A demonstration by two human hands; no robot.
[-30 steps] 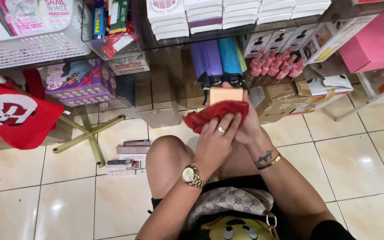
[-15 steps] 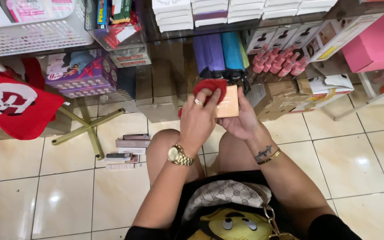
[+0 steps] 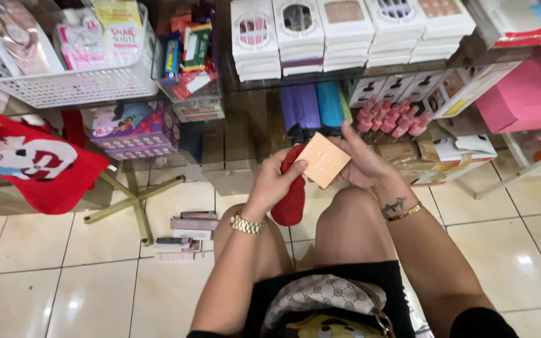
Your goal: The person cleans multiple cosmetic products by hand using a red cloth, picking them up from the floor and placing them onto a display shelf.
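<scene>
Hands (image 3: 320,172) around peach box (image 3: 324,160), red cloth (image 3: 290,199)

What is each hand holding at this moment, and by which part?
The right hand grips the small peach square box by its right edge. The left hand holds the red cloth at its upper end, against the box.

We count two hands: the left hand (image 3: 277,181) and the right hand (image 3: 364,166). Between them there is one peach square box (image 3: 324,159) and one red cloth (image 3: 290,197). Five stacks of white boxes (image 3: 345,31) line the shelf, one white basket (image 3: 70,84) sits at left, and one pink box (image 3: 527,94) at right.
</scene>
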